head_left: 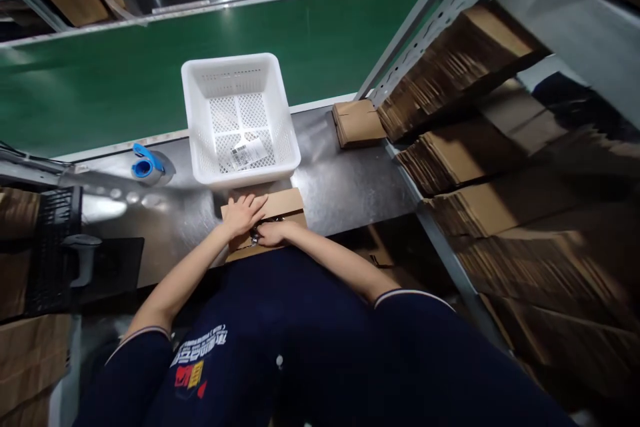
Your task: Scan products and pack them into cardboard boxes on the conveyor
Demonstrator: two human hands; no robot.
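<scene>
A small cardboard box (285, 201) lies on the metal bench right against my body, its top partly open. My left hand (244, 215) rests flat on its far left part, fingers spread. Into the opening reaches my right hand (271, 233), with its fingers curled down at a dark, shiny item (255, 237). What that item is cannot be made out, and my right fingertips are hidden. Just beyond the box stands a white plastic basket (295, 160), with a printed label slip in a clear bag (249, 153) at its bottom.
A blue-topped tape dispenser or container (149, 165) stands to the left on the bench (345, 193). A keyboard (53, 247) and handheld scanner (83, 259) are farther left. Flat cartons (359, 123) lie at right, beside a rack of stacked cardboard (475, 200). Behind runs a green conveyor belt (125, 80).
</scene>
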